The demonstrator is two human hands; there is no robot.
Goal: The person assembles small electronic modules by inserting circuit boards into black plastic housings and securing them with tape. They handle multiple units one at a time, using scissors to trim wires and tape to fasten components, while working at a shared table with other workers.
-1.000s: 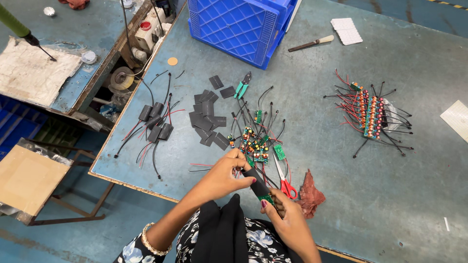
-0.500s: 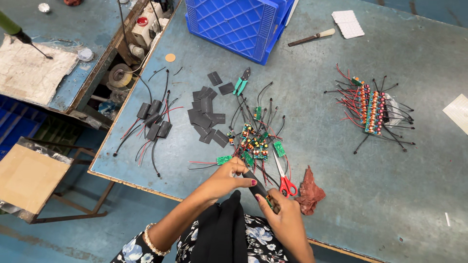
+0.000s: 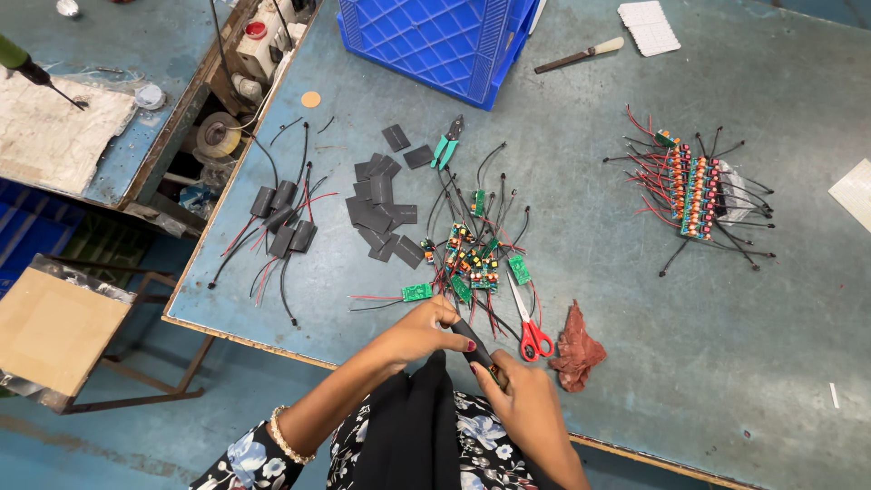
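- Black sleeve [image 3: 474, 343]: held between both hands at the near edge of the surface [image 3: 689, 363], just in front of the pile of small green boards [image 3: 472, 263].
- Left hand [image 3: 426, 328]: fingers closed around the upper end of the black sleeve; a green board with red and black wires [image 3: 416, 292] lies just beyond the knuckles.
- Right hand [image 3: 522, 408]: closed on the lower end of the same sleeve, thumb side up (the two hands are close together, almost touching).
- Red-handled scissors [image 3: 529, 325]: flat on the surface, just right of the hands, blades pointing away from the person.
- Reddish rag [image 3: 575, 349]: crumpled, beside the scissors handles.
- Flat black sleeve pieces [image 3: 381, 213]: scattered left of the board pile.
- Sleeved, wired units [image 3: 283, 231]: grouped near the left edge of the surface.
- Green-handled cutters [image 3: 446, 145]: beyond the black pieces, near the blue crate [image 3: 435, 41].
- Second bundle of wired boards [image 3: 694, 195]: well apart, at the right side.
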